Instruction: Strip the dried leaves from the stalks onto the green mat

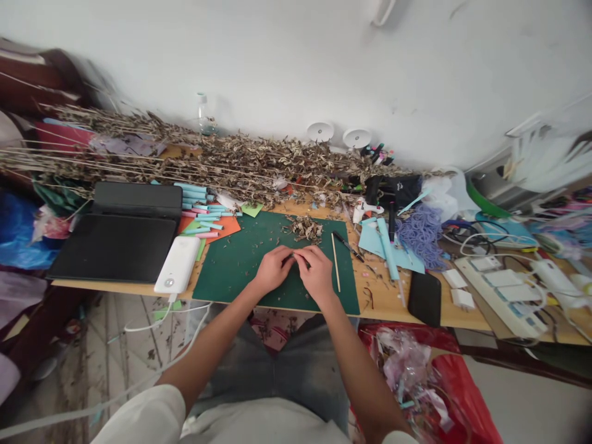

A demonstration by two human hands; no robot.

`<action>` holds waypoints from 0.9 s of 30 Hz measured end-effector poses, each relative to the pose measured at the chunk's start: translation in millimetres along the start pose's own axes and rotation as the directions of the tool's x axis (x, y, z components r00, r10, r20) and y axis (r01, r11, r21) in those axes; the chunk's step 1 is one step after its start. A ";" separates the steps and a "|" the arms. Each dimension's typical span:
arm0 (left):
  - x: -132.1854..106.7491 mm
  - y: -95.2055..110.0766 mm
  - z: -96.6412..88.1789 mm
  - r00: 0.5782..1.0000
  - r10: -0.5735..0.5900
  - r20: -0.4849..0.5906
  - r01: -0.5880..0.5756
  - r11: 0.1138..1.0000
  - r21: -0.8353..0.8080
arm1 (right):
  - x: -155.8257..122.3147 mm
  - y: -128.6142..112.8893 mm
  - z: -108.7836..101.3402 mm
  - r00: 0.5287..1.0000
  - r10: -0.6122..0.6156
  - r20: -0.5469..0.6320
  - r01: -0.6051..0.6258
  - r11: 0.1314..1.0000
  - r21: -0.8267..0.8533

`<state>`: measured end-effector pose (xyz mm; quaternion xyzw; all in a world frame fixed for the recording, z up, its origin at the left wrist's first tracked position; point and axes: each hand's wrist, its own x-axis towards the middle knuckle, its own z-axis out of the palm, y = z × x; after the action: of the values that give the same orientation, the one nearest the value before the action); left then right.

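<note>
Over the green cutting mat (231, 271), my left hand (274, 268) and my right hand (315, 271) meet at the fingertips. Both are closed in a pinch, and whatever lies between the fingers is too small to make out. Just beyond them sits a small heap of dried leaves (306, 229), with crumbs scattered over the mat. To the right of my right hand lie a thin wooden stick (335, 262) and a black pen (346, 245).
Long dried leafy stalks (259, 160) run along the wall. At left are a black tablet case (120, 246), a white power bank (178, 265) and rolled paper tubes (194, 196). At right lie a glue gun (365, 209), purple yarn (422, 233), a phone (424, 299) and a power strip (502, 296).
</note>
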<state>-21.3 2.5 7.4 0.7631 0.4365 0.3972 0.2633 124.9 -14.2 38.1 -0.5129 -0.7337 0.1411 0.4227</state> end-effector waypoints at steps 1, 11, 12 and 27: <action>-0.1 -0.1 0.0 1.000 0.001 0.000 -0.001 1.000 -0.003 | 0.0 -0.3 0.2 1.000 0.011 -0.007 -0.011 1.000 0.009; 0.6 -1.6 1.6 1.000 -0.018 -0.008 0.017 0.999 -0.027 | 4.4 3.4 -5.9 0.995 0.042 0.087 -0.046 0.998 0.049; 0.5 -1.8 1.7 1.000 -0.015 -0.001 0.015 0.999 -0.029 | 4.6 3.2 -7.1 0.994 0.030 0.101 -0.032 0.999 0.022; 1.2 -1.5 1.7 1.000 -0.018 0.003 0.018 0.999 -0.044 | 11.5 3.8 -9.5 0.987 0.054 0.150 -0.069 0.993 0.096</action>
<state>-20.2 4.2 5.7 0.7536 0.4343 0.4034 0.2843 133.2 -4.6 46.8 -0.5014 -0.7386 0.2288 0.3882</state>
